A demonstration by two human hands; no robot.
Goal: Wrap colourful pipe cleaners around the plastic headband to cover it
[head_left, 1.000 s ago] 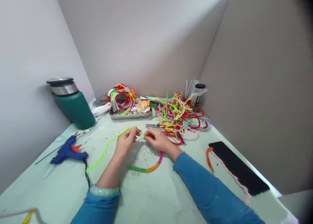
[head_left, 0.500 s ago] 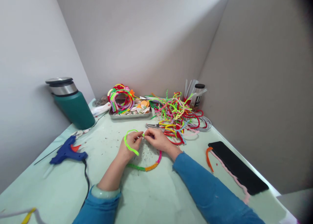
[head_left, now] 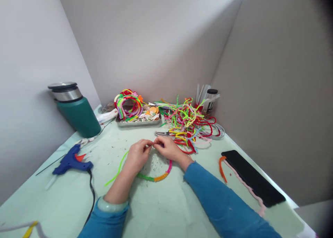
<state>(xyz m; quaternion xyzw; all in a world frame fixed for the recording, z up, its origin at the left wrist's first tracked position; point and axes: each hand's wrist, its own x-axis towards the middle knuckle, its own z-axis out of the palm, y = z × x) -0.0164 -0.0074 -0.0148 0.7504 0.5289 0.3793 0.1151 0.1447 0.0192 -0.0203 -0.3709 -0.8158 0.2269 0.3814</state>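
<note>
My left hand (head_left: pixel 139 155) and my right hand (head_left: pixel 165 147) meet at the middle of the table, thumbs and forefingers pinched and nearly touching. What lies between the fingertips is too small to make out. A lime green pipe cleaner (head_left: pixel 120 167) trails from behind my left hand down to the left, past the wrist. Below both hands curves a ring wrapped in green, orange and pink (head_left: pixel 161 177); its pink end passes beneath my right hand and its green end beneath my left.
Scissors (head_left: pixel 162 133) lie behind my right hand, beside a pile of pipe cleaners (head_left: pixel 186 116). A metal tray (head_left: pixel 139 123) stands at the back. Left are a green bottle (head_left: pixel 79 115) and blue glue gun (head_left: pixel 71 162); right, a black slab (head_left: pixel 253 177).
The lime green pipe cleaner, looped around my left hand before, now hangs out to the left behind it. My left hand has turned slightly, its back more in view. My right hand has barely moved.
</note>
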